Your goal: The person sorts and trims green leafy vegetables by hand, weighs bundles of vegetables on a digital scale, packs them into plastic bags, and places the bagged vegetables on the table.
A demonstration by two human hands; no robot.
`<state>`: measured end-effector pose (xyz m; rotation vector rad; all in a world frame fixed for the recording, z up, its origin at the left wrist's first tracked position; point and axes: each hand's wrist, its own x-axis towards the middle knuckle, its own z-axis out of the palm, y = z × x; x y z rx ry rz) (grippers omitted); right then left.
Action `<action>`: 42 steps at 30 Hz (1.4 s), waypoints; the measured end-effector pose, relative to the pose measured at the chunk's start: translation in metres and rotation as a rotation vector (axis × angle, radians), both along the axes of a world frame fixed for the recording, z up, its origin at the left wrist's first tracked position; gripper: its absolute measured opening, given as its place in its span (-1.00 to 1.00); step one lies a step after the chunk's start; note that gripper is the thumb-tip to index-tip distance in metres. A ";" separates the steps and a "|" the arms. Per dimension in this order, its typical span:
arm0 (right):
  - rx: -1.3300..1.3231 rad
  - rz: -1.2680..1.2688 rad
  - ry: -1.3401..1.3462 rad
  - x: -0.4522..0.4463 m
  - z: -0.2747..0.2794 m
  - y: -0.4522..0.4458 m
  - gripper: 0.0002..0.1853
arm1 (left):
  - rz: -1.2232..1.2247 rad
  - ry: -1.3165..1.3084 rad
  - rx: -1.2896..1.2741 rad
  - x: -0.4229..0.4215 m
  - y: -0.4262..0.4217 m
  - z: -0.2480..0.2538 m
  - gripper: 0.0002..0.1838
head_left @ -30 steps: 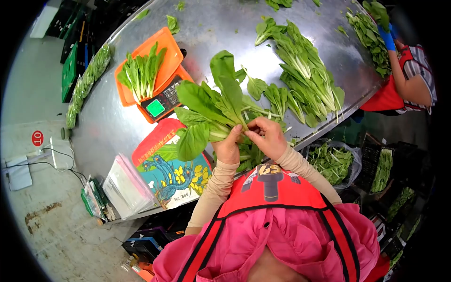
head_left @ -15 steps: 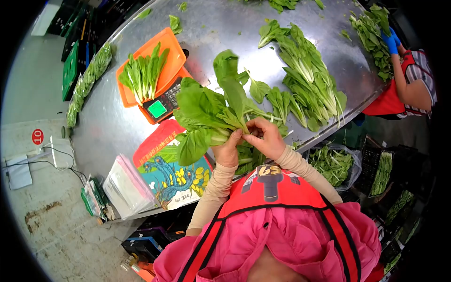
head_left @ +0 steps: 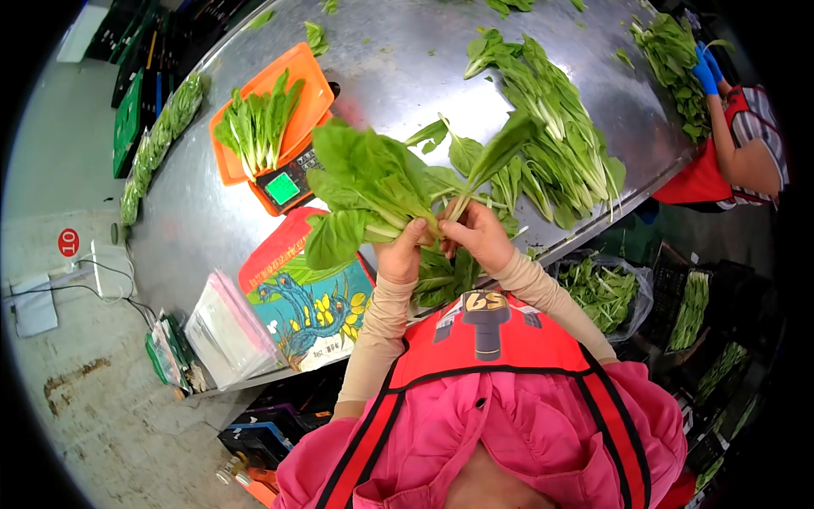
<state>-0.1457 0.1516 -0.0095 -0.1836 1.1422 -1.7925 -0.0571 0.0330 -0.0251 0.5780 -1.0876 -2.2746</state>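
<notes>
Broad-leaved green bunch with pale stems (head_left: 369, 178) is held above the near side of a shiny metal table (head_left: 398, 81), its base gripped by the left hand (head_left: 400, 256), fingers closed around it. Just beside it, the right hand (head_left: 486, 239) pinches a long green leaf with a pale stalk (head_left: 506, 148) between thumb and curled fingers. Beyond, leftward, an orange plastic scale (head_left: 315, 81) bears more greens (head_left: 261, 123).

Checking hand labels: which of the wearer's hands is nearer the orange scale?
Left. The left hand holds a leafy bunch, in view below and right of the orange scale; the right hand, pinching a leafy stem, is farther right.
</notes>
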 end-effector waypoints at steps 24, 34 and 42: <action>0.109 -0.220 0.320 0.009 -0.013 -0.002 -0.83 | 0.013 0.021 0.142 -0.011 0.015 -0.011 -0.55; -0.171 -0.147 0.170 0.001 0.044 0.027 -0.85 | -0.068 0.440 0.956 -0.007 -0.004 -0.014 -0.64; 0.491 0.148 1.107 -0.035 0.047 0.042 -0.70 | -0.097 0.379 0.657 -0.012 -0.003 -0.007 -0.61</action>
